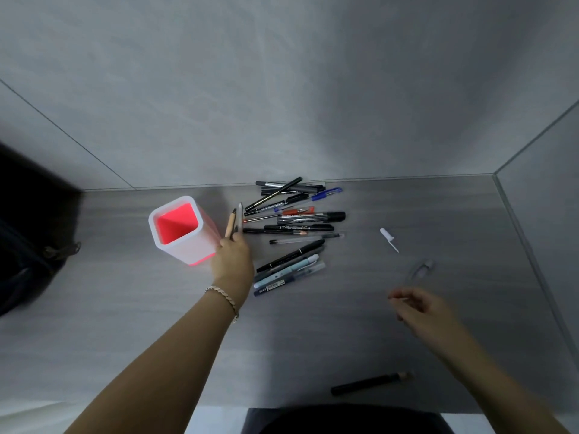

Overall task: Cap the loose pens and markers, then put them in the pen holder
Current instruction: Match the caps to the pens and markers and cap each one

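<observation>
Pen holder [180,230] upright at left, white shell w/ pink inside, mouth clear for drop-in. Left hand [233,256] just beside it, closed on two pens [235,221], tips up, prob. staged for insertion. Pen pile [293,227] mid-desk. White cap [388,238] and clear cap [421,268] apart at right. Right hand [418,306] blurred, loosely curled; can't tell if holding anything.

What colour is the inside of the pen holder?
The inside of the pen holder is bright pinkish red, while its outer walls are white; the head view shows it.
</observation>
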